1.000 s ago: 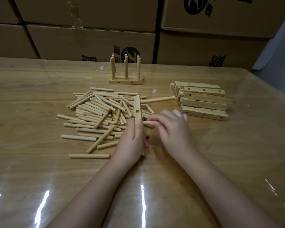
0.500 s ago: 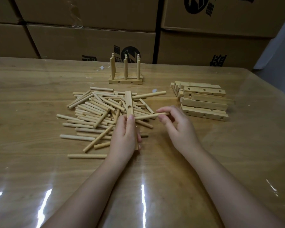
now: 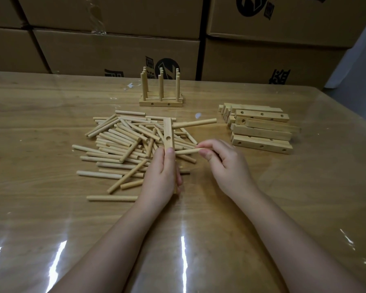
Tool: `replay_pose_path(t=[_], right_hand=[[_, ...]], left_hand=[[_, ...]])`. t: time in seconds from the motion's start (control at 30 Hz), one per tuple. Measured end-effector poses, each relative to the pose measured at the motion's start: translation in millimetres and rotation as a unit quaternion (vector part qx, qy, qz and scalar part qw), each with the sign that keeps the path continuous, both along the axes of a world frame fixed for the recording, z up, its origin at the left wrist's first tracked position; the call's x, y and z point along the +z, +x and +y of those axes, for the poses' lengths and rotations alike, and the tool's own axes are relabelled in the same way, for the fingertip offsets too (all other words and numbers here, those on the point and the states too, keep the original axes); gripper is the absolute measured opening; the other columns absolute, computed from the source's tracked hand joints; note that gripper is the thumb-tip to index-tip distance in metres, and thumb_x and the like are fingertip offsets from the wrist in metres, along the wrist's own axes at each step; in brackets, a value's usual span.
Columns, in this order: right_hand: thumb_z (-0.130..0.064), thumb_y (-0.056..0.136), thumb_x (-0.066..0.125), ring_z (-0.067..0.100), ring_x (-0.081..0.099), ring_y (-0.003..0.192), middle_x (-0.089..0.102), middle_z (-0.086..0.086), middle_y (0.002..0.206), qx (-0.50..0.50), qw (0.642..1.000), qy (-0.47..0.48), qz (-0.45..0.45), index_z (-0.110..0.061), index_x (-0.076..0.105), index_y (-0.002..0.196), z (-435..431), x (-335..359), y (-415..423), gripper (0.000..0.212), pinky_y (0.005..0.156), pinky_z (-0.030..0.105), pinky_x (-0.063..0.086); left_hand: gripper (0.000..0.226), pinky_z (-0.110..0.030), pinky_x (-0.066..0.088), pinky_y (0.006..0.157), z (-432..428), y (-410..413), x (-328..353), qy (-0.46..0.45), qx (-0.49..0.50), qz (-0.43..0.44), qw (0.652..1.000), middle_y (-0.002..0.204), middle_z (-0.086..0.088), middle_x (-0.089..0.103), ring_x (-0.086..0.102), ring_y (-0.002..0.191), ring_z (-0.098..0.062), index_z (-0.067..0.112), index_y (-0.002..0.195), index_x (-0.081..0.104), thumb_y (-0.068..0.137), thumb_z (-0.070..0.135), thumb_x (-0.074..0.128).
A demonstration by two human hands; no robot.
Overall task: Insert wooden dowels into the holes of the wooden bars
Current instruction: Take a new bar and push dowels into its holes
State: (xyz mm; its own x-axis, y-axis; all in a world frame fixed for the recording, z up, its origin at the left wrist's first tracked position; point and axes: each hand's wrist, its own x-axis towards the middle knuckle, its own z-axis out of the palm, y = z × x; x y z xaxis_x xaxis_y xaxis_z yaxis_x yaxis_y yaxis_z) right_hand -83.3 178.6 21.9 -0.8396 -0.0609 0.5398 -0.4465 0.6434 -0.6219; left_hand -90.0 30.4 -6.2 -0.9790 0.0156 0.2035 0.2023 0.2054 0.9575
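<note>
- Head view: left hand [image 3: 163, 172] grips a wooden bar [image 3: 169, 134] over the dowel pile [image 3: 123, 142], near the middle of the table [image 3: 51, 208].
- One dowel [image 3: 195, 123] sticks from its far hole.
- Right hand [image 3: 226, 163] pinches a second dowel [image 3: 186, 152], tip at the bar's side.

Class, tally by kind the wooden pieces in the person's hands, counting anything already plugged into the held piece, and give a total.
Pale rectangular wooden bar, gripped by the left hand: 1
Pale round wooden dowels: 2, the plugged-in dowel and the pinched dowel in the right hand
Total: 3
</note>
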Motion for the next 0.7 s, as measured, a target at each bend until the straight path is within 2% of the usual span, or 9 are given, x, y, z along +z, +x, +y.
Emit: replay_pose_path(t=[0.13,0.27,0.33,0.43,0.47,0.6,0.7], right_hand=[[-0.011,0.090,0.058,0.002,0.050,0.085,0.056,-0.016,0.085,-0.004,1.000,0.001,-0.013,-0.011,0.069,0.097,-0.4,1.7,1.0,0.013,0.082,0.039,0.044],[-0.012,0.090,0.057,0.002,0.049,0.082,0.055,-0.017,0.081,-0.011,1.000,0.006,-0.022,-0.011,0.069,0.096,-1.3,1.8,0.8,0.013,0.080,0.036,0.042],[-0.013,0.091,0.056,-0.003,0.046,0.077,0.052,-0.022,0.078,-0.013,0.999,0.009,-0.029,-0.012,0.069,0.096,-0.4,1.1,0.3,0.013,0.077,0.031,0.041],[-0.015,0.092,0.055,-0.011,0.048,0.072,0.050,-0.026,0.072,-0.020,0.998,0.012,-0.056,-0.016,0.068,0.096,2.2,0.7,-0.7,0.014,0.065,0.010,0.034],[-0.016,0.092,0.055,-0.011,0.048,0.071,0.051,-0.024,0.070,-0.022,0.998,0.010,-0.065,-0.018,0.068,0.095,3.1,0.8,-0.6,0.014,0.060,0.008,0.033],[-0.021,0.093,0.053,0.007,0.051,0.067,0.061,-0.007,0.069,-0.022,0.995,-0.002,-0.099,-0.026,0.066,0.092,5.1,-0.3,0.7,0.014,0.056,0.025,0.038],[-0.022,0.093,0.052,0.007,0.052,0.066,0.062,-0.007,0.068,-0.026,0.994,0.000,-0.104,-0.028,0.066,0.092,5.7,-1.5,0.1,0.015,0.054,0.024,0.038]], left_hand=[[0.033,-0.024,0.043,0.044,0.8,0.5,0.2,-0.012,0.005,0.002,1.000,0.046,0.004,0.053,0.049,0.038,-0.011,0.019,0.078,0.042,0.102,0.036,0.026],[0.032,-0.023,0.043,0.043,1.4,0.6,0.8,-0.010,0.010,-0.003,1.000,0.046,0.004,0.052,0.049,0.039,-0.010,0.018,0.079,0.042,0.102,0.035,0.026],[0.032,-0.024,0.044,0.044,1.3,0.5,0.5,-0.018,0.011,-0.001,1.000,0.046,0.005,0.053,0.049,0.039,-0.009,0.019,0.080,0.042,0.102,0.036,0.026],[0.032,-0.028,0.044,0.047,1.1,0.2,-0.2,-0.032,0.009,0.001,0.999,0.046,0.006,0.053,0.050,0.039,-0.010,0.021,0.080,0.042,0.100,0.039,0.025],[0.032,-0.029,0.043,0.048,1.4,0.1,-0.5,-0.035,0.007,0.001,0.999,0.046,0.006,0.054,0.050,0.039,-0.010,0.021,0.080,0.042,0.099,0.040,0.025],[0.031,-0.034,0.045,0.053,1.8,0.3,-1.8,-0.044,0.009,0.002,0.999,0.047,0.006,0.055,0.051,0.041,-0.010,0.024,0.080,0.042,0.097,0.044,0.026],[0.032,-0.038,0.048,0.055,1.5,0.6,-0.9,-0.045,0.007,0.000,0.999,0.048,0.006,0.054,0.052,0.042,-0.011,0.024,0.080,0.042,0.095,0.047,0.025]])
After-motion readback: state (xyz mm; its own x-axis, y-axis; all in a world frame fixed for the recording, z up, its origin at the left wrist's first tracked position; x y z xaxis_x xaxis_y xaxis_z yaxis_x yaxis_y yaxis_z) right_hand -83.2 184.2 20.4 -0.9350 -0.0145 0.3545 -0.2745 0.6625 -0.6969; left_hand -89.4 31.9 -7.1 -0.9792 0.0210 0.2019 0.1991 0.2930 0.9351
